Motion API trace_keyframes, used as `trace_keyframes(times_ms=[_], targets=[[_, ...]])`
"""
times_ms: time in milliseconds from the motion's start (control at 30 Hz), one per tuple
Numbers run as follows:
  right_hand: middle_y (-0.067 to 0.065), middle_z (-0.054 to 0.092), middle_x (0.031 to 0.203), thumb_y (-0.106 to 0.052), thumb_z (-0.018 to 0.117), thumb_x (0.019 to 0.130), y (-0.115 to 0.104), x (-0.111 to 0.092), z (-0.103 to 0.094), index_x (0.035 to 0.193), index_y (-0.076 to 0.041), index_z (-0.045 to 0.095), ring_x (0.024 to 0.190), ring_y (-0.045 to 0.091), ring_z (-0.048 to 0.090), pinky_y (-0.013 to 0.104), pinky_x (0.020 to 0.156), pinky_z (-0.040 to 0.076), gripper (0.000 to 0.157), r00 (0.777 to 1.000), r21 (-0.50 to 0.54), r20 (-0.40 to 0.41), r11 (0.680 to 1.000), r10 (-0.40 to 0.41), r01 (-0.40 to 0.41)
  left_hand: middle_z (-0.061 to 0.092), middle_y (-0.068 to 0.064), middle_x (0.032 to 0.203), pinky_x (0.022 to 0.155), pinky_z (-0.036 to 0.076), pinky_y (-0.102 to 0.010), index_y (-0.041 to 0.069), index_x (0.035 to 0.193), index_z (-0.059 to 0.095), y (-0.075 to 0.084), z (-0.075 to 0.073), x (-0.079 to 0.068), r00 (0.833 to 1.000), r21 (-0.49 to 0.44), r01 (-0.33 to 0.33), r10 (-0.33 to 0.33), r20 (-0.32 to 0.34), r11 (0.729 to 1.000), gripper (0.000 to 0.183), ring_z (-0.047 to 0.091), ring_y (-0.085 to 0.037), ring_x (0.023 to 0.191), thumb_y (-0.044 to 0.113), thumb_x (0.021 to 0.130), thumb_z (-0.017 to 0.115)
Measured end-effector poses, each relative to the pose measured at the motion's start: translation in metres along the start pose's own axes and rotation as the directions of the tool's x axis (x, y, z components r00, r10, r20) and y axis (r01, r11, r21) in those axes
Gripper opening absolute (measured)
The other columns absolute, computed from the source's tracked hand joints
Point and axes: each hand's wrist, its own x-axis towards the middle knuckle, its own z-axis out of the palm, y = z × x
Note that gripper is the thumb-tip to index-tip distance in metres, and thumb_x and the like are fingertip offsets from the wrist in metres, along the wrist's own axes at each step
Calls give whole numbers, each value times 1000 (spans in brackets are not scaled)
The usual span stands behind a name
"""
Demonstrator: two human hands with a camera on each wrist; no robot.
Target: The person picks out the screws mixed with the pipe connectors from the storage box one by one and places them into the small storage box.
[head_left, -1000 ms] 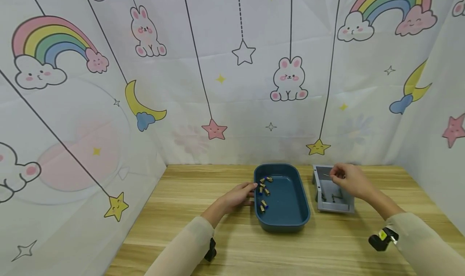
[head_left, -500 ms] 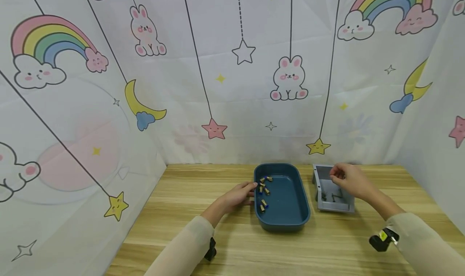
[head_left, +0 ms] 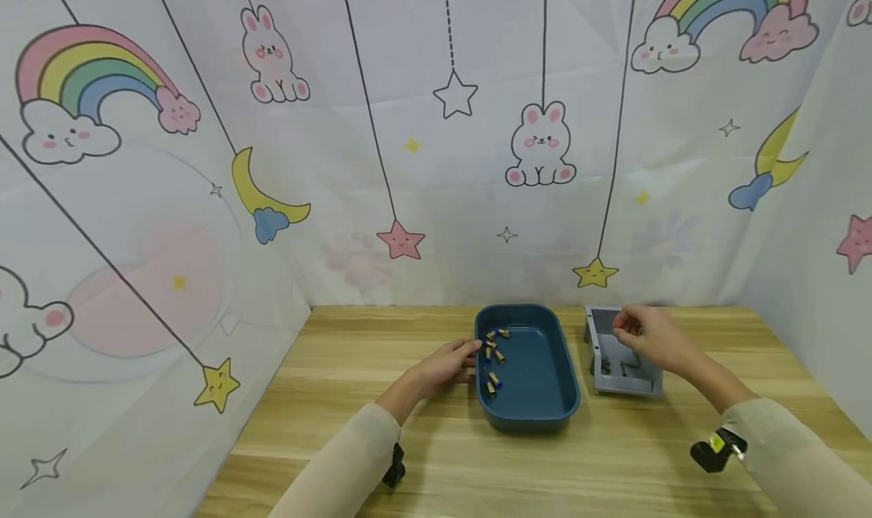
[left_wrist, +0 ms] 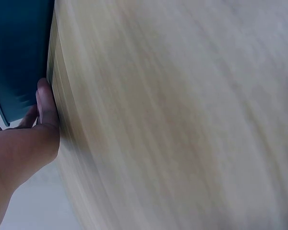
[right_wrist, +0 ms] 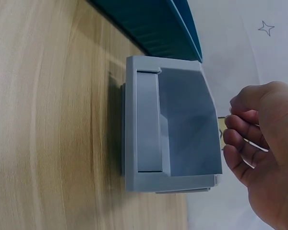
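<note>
A dark blue tray [head_left: 538, 419] stands mid-table, with several small brass-coloured fittings with blue ends [head_left: 499, 357] lying along its left side. My left hand [head_left: 443, 369] grips this tray's left wall, thumb at the rim and the other fingers low against the outside; the left wrist view shows them near the tabletop. Over a grey bin [right_wrist: 149, 120] to the right, my right hand [head_left: 657, 340] has thumb and forefinger pinched together. A tiny pale tip of a thin piece [right_wrist: 231, 110] peeks out between them; the rest is hidden by the fingers.
Several small dark pieces [head_left: 628, 366] lie on the bin's floor. Bin and tray stand side by side on the wooden table [head_left: 381, 329], with a narrow gap. A white printed cloth [head_left: 463, 177] hangs right behind the table's back edge.
A thin pale piece stuck out leftwards from the right fingertips a second ago; it no longer shows in the head view. That hand has barely moved; the left hand keeps its grip.
</note>
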Motion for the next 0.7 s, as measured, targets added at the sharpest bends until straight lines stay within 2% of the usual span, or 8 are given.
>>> trace_keyframes(times_ms=[333,700], targets=[[-1,66,87,-3,74,97,-8,0,-1,99,-2,70,77,12,60,28,64,54,4,999,-11,-5,999,-33,33,59,-22,143,108,55,-43,-5,158,38,-1,1,2,1000,3,-4,4,-7,1000,63,56,-33,138,39,114,49],[0,67,90,-4,72,99,-15,-2,1,101,-3,70,80,13,60,29,66,55,3,1000,-7,11,1000,-4,4,59,-22,143,108,55,-43,-5,158,38,-2,3,5,1000,13,-5,5,-3,1000,63,56,-33,138,39,114,49]])
